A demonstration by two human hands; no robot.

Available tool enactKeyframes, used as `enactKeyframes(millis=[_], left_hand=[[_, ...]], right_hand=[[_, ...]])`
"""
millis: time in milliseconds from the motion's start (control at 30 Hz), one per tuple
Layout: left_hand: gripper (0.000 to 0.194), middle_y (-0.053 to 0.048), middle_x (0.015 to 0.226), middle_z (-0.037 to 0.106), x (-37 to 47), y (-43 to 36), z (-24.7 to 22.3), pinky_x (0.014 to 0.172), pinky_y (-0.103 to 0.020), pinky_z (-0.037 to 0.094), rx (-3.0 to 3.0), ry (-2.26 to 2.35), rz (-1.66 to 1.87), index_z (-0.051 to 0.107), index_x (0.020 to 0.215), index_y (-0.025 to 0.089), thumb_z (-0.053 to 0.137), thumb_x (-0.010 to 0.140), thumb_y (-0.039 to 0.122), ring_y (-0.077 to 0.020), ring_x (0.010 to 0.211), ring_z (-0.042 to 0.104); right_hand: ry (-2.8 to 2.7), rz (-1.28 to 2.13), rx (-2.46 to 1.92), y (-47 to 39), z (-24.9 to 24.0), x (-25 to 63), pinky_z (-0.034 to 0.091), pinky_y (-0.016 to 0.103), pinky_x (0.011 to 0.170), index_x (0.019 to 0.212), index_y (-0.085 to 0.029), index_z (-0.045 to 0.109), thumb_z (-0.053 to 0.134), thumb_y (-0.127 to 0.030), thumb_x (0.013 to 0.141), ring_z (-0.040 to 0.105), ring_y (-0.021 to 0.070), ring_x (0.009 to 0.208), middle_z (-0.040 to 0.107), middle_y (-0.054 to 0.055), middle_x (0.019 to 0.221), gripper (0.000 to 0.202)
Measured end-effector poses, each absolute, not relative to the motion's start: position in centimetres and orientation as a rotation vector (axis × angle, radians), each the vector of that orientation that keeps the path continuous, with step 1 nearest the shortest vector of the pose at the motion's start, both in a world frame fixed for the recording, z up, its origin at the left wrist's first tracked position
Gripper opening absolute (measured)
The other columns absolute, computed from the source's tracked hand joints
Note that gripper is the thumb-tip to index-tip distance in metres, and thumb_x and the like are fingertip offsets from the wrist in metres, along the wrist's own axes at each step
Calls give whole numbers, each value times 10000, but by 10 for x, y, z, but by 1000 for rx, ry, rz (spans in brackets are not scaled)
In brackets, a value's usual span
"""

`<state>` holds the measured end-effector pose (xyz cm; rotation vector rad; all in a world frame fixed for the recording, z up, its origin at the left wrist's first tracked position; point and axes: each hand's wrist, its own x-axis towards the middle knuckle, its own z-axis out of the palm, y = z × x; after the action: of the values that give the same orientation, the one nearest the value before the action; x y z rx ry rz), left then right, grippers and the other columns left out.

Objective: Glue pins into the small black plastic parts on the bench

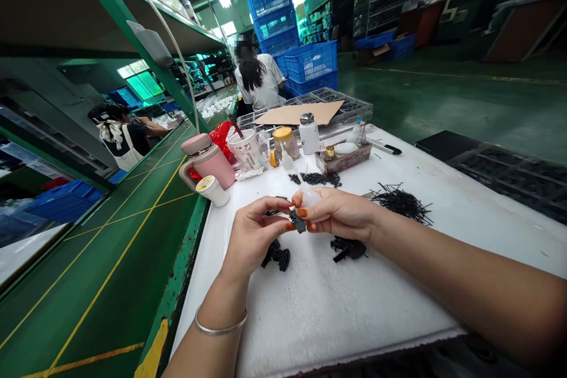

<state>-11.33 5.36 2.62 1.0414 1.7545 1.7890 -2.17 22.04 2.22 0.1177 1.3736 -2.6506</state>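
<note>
Above the middle of the white table, my left hand (256, 236) pinches a small dark part (297, 221) between thumb and fingers. My right hand (339, 212) meets it from the right, its fingers closed round a translucent squeeze bottle (312, 195) whose thin nozzle points up and away. The right fingertips are also at the dark part. Black pieces (278, 255) lie below my left hand, and more black pieces (349, 248) lie below my right. Behind the hands is a pile of small black bits (315, 179); thin black sticks (401, 202) lie to the right.
A pink mug (212, 162), a white tub (213, 191), a paper cup (245, 150), a yellow-lidded jar (286, 142) and a white bottle (309, 133) stand behind. A small box (344, 156) and a cutter (385, 146) are right of them. A green conveyor (110, 260) runs left; two people sit beyond.
</note>
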Motion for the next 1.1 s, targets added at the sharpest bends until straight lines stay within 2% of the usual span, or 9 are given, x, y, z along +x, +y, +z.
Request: enactKeyframes(millis=[133, 233, 333, 433, 633, 867, 1000, 1100], left_hand=[[158, -39, 832, 687, -118, 52, 24, 675, -179, 548, 884, 1727, 1706, 710, 835, 173, 774, 737, 280, -130, 782, 646], [223, -67, 823, 700, -118, 51, 24, 632, -190, 547, 818, 1679, 1649, 715, 851, 157, 749, 761, 359, -158, 774, 667], [249, -78, 791, 707, -114, 52, 25, 593, -168, 525, 763, 1704, 1624, 718, 877, 147, 796, 711, 314, -162, 751, 674], [219, -76, 770, 706, -112, 52, 26, 595, -159, 516, 738, 1730, 1610, 724, 859, 140, 787, 721, 299, -143, 722, 664], [193, -72, 741, 701, -113, 51, 28, 625, -171, 520, 721, 1720, 1639, 727, 796, 140, 796, 704, 294, -133, 698, 650], [197, -84, 756, 702, -113, 50, 28, 661, -199, 529, 750, 1703, 1600, 734, 791, 129, 796, 701, 293, -140, 703, 645], [204, -87, 748, 701, -114, 51, 28, 649, -203, 517, 761, 1758, 1577, 738, 784, 123, 801, 685, 289, -144, 692, 638], [198, -86, 749, 703, -113, 52, 28, 648, -198, 508, 786, 1791, 1582, 739, 777, 125, 794, 693, 295, -143, 694, 636]], right_hand=[[1517, -2755, 181, 221, 22, -21, 421, 161, 577, 829, -161, 561, 834, -184, 609, 553, 69, 657, 570, -27, 734, 352], [1677, -2793, 210, 219, 21, -22, 408, 175, 581, 794, -172, 540, 844, -213, 595, 526, 66, 642, 560, -40, 714, 365], [1882, -2771, 172, 217, 21, -21, 405, 200, 575, 787, -176, 544, 845, -265, 595, 505, 76, 626, 574, -36, 712, 368], [2159, -2651, 119, 215, 23, -20, 397, 222, 554, 788, -161, 591, 833, -325, 614, 493, 91, 595, 572, -29, 656, 340], [2428, -2484, 76, 213, 24, -19, 348, 229, 510, 672, -125, 645, 799, -405, 656, 468, 96, 552, 570, -4, 576, 320], [2515, -2386, -31, 216, 23, -19, 362, 236, 534, 653, -139, 653, 764, -407, 700, 483, 105, 567, 581, 4, 595, 294], [2706, -2166, 0, 216, 24, -19, 357, 241, 532, 648, -143, 670, 714, -339, 746, 499, 119, 586, 598, 13, 607, 223], [2727, -2143, 15, 213, 23, -18, 352, 240, 528, 670, -143, 673, 669, -293, 775, 504, 119, 592, 608, 11, 620, 183]])
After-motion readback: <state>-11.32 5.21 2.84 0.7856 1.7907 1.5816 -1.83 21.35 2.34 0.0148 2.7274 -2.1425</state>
